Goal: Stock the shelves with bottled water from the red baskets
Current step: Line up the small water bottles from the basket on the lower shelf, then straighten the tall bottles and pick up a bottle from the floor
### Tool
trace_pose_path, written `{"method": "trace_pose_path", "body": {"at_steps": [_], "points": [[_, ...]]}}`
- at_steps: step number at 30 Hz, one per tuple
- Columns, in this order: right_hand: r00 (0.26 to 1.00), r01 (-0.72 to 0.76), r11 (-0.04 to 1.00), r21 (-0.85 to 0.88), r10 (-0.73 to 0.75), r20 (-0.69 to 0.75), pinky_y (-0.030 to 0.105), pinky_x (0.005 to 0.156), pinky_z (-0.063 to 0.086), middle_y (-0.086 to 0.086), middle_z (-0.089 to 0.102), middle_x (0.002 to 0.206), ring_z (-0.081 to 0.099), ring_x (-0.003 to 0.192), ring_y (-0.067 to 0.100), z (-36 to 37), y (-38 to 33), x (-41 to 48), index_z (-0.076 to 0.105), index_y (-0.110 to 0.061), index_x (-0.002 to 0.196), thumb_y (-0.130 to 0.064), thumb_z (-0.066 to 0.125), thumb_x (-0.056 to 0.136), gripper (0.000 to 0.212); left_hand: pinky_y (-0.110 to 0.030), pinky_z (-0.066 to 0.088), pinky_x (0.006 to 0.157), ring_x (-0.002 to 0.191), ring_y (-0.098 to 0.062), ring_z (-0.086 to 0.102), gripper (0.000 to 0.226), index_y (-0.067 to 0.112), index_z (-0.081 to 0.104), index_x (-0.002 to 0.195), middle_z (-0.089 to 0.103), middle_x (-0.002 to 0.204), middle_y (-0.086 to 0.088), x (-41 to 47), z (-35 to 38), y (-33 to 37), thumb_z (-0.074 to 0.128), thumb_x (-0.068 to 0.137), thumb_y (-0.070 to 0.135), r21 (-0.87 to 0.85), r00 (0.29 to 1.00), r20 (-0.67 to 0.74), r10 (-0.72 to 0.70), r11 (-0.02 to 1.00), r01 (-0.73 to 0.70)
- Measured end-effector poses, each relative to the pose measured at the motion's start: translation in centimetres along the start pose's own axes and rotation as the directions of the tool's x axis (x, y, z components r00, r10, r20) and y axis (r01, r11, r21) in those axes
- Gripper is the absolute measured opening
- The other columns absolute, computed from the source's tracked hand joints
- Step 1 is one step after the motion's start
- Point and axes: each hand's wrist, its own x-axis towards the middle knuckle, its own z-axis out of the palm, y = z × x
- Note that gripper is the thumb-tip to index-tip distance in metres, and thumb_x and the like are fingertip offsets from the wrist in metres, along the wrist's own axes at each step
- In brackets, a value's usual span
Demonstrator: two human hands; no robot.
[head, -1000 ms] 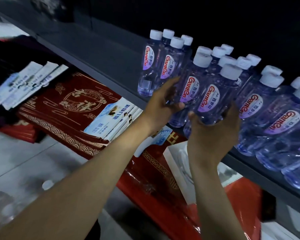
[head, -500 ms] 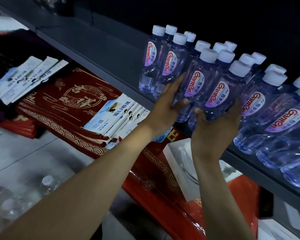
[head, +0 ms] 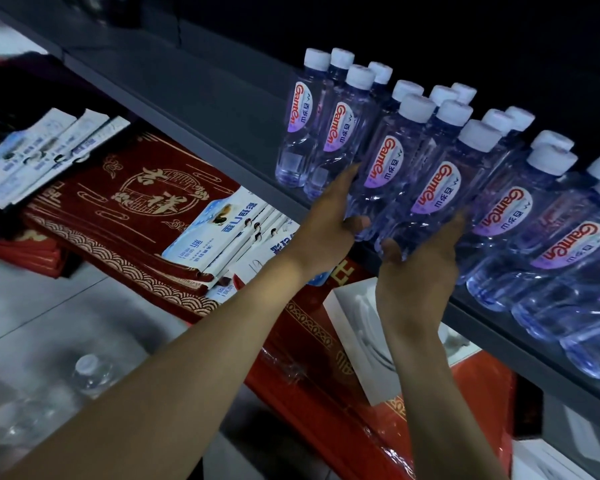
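Note:
Several clear water bottles with white caps and red-and-purple labels stand in rows on a dark grey shelf (head: 201,98). My left hand (head: 329,223) wraps the lower part of one front-row bottle (head: 385,161). My right hand (head: 420,268) cups the base of the bottle beside it (head: 440,185). Both bottles stand at the shelf's front edge among the others. A loose bottle (head: 90,372) lies low at the bottom left, blurred.
The left stretch of the shelf is bare. Below it lie red patterned boxes (head: 125,199), white-and-blue packets (head: 222,233) and a white box (head: 361,327). More white packets (head: 45,150) sit at the far left. Grey floor tiles (head: 32,306) are at lower left.
Both hands have pushed the two bottles further onto the shelf and upright, closing them up against the row. The hands have slid lower on the bottles.

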Motion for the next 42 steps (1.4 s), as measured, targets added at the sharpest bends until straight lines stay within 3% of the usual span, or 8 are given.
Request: {"method": "trace_pose_path", "body": {"at_steps": [7, 13, 20, 28, 30, 35, 38, 42], "points": [[1.000, 0.014, 0.999, -0.039, -0.014, -0.009, 0.023, 0.093, 0.036, 0.012, 0.037, 0.154, 0.048, 0.131, 0.025, 1.1, -0.3, 0.9, 0.001, -0.014, 0.158, -0.012, 0.068, 0.092, 0.094, -0.011, 0.032, 0.107, 0.139, -0.010, 0.039, 0.075, 0.018, 0.023, 0.153, 0.043, 0.151, 0.002, 1.3, 0.8, -1.1, 0.059, 0.091, -0.002, 0.066, 0.998, -0.066, 0.002, 0.998, 0.002], [1.000, 0.002, 0.997, -0.078, -0.003, -0.006, 0.034, 0.105, 0.038, 0.013, 0.027, 0.159, 0.041, 0.137, 0.027, 1.4, -0.6, 1.2, -0.002, -0.013, 0.158, -0.014, 0.066, 0.093, 0.094, -0.038, 0.030, 0.119, 0.146, -0.017, 0.027, 0.077, 0.017, 0.018, 0.156, 0.030, 0.157, -0.007, 1.9, 1.3, -1.8, 0.055, 0.092, -0.004, 0.108, 0.997, -0.069, 0.028, 0.994, -0.020], [0.999, -0.026, 0.994, -0.102, 0.029, 0.021, 0.027, 0.091, 0.039, 0.014, 0.039, 0.153, 0.049, 0.129, 0.027, 0.6, -1.0, 0.9, -0.002, -0.014, 0.158, -0.018, 0.066, 0.094, 0.093, -0.043, 0.034, 0.116, 0.145, -0.020, 0.030, 0.075, 0.019, 0.013, 0.157, 0.030, 0.157, -0.007, 1.7, 1.1, -1.4, 0.052, 0.095, 0.001, 0.143, 0.998, -0.054, 0.021, 0.990, -0.013], [0.994, -0.018, 0.974, -0.225, 0.042, 0.102, 0.054, 0.080, 0.056, 0.026, 0.057, 0.129, 0.064, 0.101, 0.042, -0.2, -1.3, -1.1, 0.003, -0.011, 0.155, -0.015, 0.058, 0.093, 0.083, -0.034, 0.036, 0.113, 0.136, -0.020, 0.043, 0.066, 0.015, 0.021, 0.155, 0.048, 0.146, -0.009, 0.2, -0.8, 0.2, 0.054, 0.097, 0.013, 0.275, 1.000, 0.001, -0.001, 0.961, 0.000], [0.991, -0.022, 0.967, -0.253, 0.054, 0.119, 0.054, 0.076, 0.056, 0.023, 0.061, 0.120, 0.064, 0.094, 0.042, -0.5, -1.7, -2.4, 0.008, -0.013, 0.154, -0.018, 0.055, 0.094, 0.077, -0.041, 0.038, 0.111, 0.135, -0.026, 0.044, 0.061, 0.016, 0.029, 0.153, 0.047, 0.145, -0.012, -0.8, -1.9, 1.1, 0.053, 0.097, 0.017, 0.374, 1.000, 0.005, -0.014, 0.927, 0.011], [0.988, -0.044, 0.933, -0.358, 0.093, 0.120, 0.046, 0.081, 0.046, 0.022, 0.057, 0.126, 0.056, 0.113, 0.042, -1.6, -4.7, -5.5, 0.025, -0.008, 0.149, -0.027, 0.050, 0.099, 0.060, -0.045, 0.052, 0.090, 0.108, -0.034, 0.060, 0.042, 0.019, 0.059, 0.123, 0.061, 0.119, -0.013, -4.3, -7.6, 1.8, 0.045, 0.084, 0.027, 0.648, 0.998, -0.041, -0.054, 0.759, 0.068], [0.995, 0.041, 0.937, -0.346, -0.006, 0.100, 0.049, 0.083, 0.048, 0.018, 0.055, 0.128, 0.055, 0.116, 0.041, -0.4, -6.8, -7.2, 0.037, -0.008, 0.140, -0.026, 0.050, 0.098, 0.048, -0.043, 0.051, 0.093, 0.110, -0.034, 0.059, 0.038, 0.011, 0.058, 0.123, 0.060, 0.121, -0.017, -5.9, -10.5, 1.6, 0.050, 0.087, 0.020, 0.707, 0.981, -0.112, -0.160, 0.681, 0.192], [0.946, 0.280, 0.908, -0.312, -0.207, 0.249, 0.048, 0.093, 0.045, 0.016, 0.045, 0.140, 0.048, 0.125, 0.036, 4.0, -9.2, -9.9, 0.041, -0.010, 0.138, -0.024, 0.051, 0.097, 0.044, -0.040, 0.048, 0.085, 0.114, -0.038, 0.054, 0.042, 0.011, 0.049, 0.132, 0.052, 0.127, -0.018, -10.2, -15.6, -0.4, 0.051, 0.093, 0.023, 0.843, 0.971, -0.085, -0.224, 0.503, 0.190]]}}
